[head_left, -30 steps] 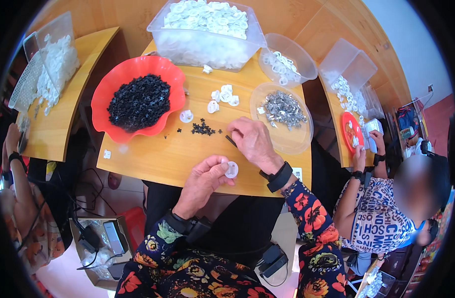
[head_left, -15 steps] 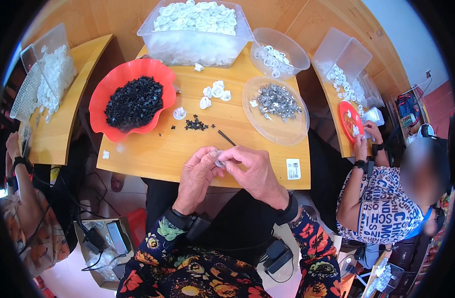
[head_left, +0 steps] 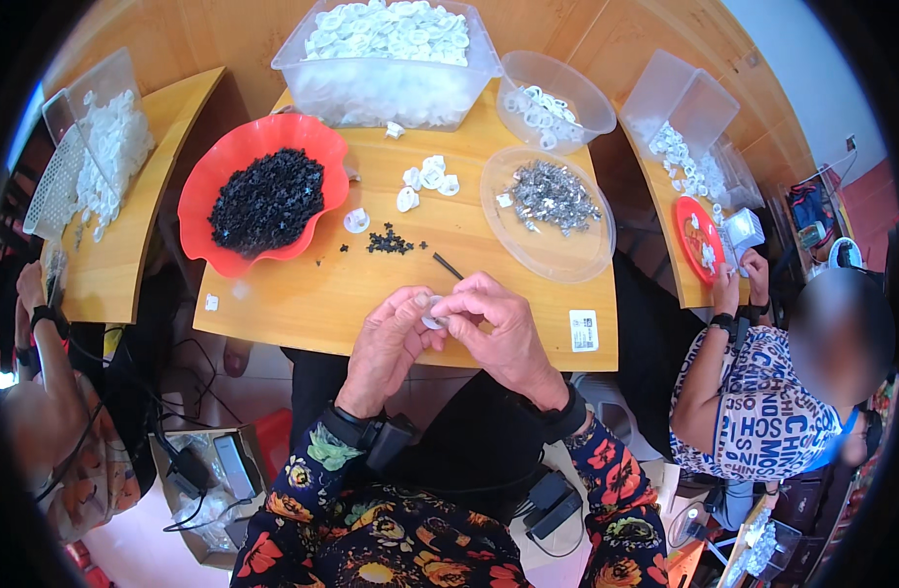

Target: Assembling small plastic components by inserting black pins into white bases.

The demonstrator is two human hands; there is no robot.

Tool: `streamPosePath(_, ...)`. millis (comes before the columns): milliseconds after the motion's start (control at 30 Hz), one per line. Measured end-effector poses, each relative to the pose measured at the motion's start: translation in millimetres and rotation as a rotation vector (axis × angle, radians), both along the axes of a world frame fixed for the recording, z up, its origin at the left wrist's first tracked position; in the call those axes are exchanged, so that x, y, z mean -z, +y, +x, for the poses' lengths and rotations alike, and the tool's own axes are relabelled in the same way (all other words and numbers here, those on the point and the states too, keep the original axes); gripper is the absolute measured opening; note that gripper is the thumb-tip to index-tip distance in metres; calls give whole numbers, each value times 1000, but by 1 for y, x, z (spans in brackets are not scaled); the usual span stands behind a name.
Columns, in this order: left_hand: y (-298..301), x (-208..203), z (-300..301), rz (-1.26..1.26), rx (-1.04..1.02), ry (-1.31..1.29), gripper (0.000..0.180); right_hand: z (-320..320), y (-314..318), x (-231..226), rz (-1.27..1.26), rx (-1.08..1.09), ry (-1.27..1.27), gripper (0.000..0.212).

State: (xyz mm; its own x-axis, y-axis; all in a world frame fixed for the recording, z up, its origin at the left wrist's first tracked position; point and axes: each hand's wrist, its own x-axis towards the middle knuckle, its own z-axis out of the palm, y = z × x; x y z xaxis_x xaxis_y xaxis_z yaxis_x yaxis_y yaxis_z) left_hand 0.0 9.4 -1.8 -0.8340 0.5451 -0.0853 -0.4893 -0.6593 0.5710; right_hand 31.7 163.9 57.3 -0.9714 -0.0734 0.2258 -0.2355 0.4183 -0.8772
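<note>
Close to the table's front edge, my left hand (head_left: 389, 338) pinches a small round whitish plastic part (head_left: 433, 316) between thumb and fingers. From the other side my right hand (head_left: 500, 330) has its thumb and fingertips closed on the same part, whose lower portion they cover. Just beyond my right fingers lies a thin black stick (head_left: 447, 266). Several small black pieces (head_left: 389, 241) form a loose pile farther up the table. Near them are a single round white part (head_left: 356, 220) and a cluster of white plastic parts (head_left: 431, 175).
A red wavy bowl (head_left: 197, 211) of black pieces stands left. A clear lid (head_left: 550, 269) with metal bits lies right, below a round clear tub (head_left: 592, 98). A large clear bin (head_left: 386, 93) of white parts stands behind. Co-workers sit at side tables, one beside a red plate (head_left: 687, 218).
My hands stay on the small round part, with only slight finger movement. At the right table, the co-worker's hands have moved down a little, away from the red plate.
</note>
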Motion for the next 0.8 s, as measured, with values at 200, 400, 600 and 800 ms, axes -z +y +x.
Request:
streamPosePath(200,-1,-2,-1,-3,28,-11,22,-5,10,10,-15,-122,102,14)
streamPosePath(400,1,-2,0,-20,6,-22,21,-1,9,2,-57,-70,-36,14)
streamPosePath(600,5,2,3,-50,-51,-27,22,7,-5,8,19,66,97,12)
streamPosePath(800,3,0,3,-45,-31,2,23,10,-4,10,-67,100,124,11)
